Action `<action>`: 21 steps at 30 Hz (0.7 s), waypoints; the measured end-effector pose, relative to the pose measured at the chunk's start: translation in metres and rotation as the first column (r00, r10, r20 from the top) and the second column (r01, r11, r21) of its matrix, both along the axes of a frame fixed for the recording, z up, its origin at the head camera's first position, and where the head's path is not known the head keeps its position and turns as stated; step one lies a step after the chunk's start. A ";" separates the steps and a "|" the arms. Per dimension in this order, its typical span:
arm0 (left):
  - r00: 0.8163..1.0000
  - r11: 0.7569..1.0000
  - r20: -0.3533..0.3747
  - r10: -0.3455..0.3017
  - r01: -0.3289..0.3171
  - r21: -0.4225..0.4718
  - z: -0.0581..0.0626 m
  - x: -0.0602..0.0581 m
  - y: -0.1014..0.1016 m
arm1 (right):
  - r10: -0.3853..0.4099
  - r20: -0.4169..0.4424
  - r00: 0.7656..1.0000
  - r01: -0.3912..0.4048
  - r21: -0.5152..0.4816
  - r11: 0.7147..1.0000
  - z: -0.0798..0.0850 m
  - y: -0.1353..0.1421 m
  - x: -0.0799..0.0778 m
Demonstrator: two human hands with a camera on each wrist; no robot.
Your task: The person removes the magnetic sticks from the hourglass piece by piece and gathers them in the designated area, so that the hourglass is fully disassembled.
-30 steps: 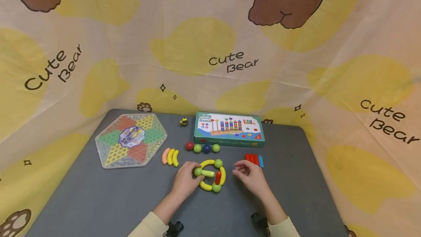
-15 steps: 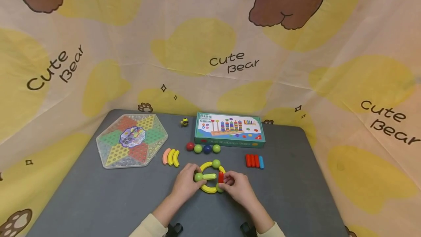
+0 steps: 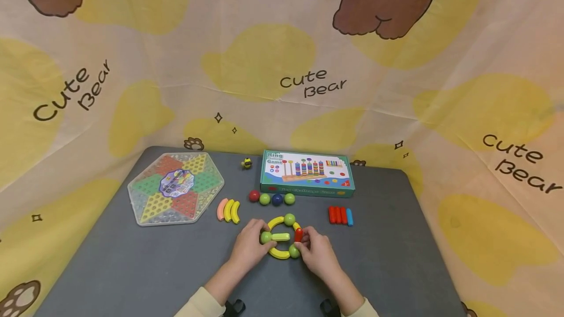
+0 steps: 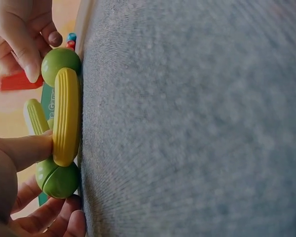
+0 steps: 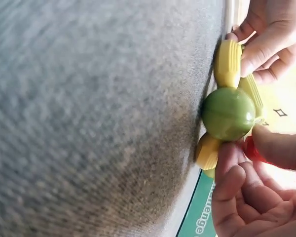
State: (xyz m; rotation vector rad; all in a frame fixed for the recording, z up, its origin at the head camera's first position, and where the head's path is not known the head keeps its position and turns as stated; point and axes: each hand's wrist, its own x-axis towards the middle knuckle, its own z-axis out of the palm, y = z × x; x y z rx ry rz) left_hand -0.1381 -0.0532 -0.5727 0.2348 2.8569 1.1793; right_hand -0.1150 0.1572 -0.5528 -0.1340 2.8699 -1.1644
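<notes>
1. While both hands meet over one small ring of magnetic-looking toy pieces, that ring lies on the grey surface [image 3: 379,263], centred in front of the person.
2. Yellow curved rods [image 3: 279,254] and three green balls make up the ring: a far ball [image 3: 289,219], a left ball [image 3: 266,237] and a near-right ball [image 3: 294,252].
3. The left hand [image 3: 247,246] has its grip pinching the left ball, thumb on one side and fingers curled on the other; the thumb also touches a yellow curved rod.
4. From the left ball a light green rod [image 3: 281,237] juts inward over the ring.
5. The right hand [image 3: 318,254] has its grip pinching a red rod [image 3: 298,235] beside the near-right ball; whether rod and ball touch is hidden by the fingers.
6. Beyond the ring sits a row of red, green, blue and green balls [image 3: 276,200], just before the Ring Challenge Game box [image 3: 307,172].
7. Left of the ring are one pink and two yellow curved pieces [image 3: 228,210], then a hexagonal Chinese checkers board [image 3: 176,194].
8. Right of it, three red rods and a blue rod [image 3: 350,217] lie side by side.
</notes>
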 end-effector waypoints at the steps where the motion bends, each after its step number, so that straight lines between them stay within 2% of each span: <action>1: 1.000 1.000 0.000 0.000 0.000 -0.003 0.000 0.000 0.000 | -0.008 -0.004 1.000 0.008 -0.004 1.000 0.000 -0.001 0.000; 8: 1.000 1.000 0.003 -0.001 0.001 -0.001 0.002 0.001 0.000 | -0.046 -0.029 0.999 0.045 -0.038 0.998 0.000 -0.001 0.000; 12: 1.000 1.000 0.012 0.001 -0.002 0.010 0.000 0.001 -0.001 | -0.077 -0.013 0.997 0.076 -0.095 0.993 0.003 0.003 -0.001; 17: 1.000 1.000 0.028 -0.012 0.012 0.007 -0.002 0.000 -0.003 | -0.146 0.007 0.989 0.145 -0.179 0.973 0.007 0.012 -0.004; 21: 0.998 0.999 0.047 -0.047 0.047 -0.007 -0.001 0.002 -0.004 | -0.209 0.006 0.978 0.206 -0.187 0.960 0.009 0.022 -0.007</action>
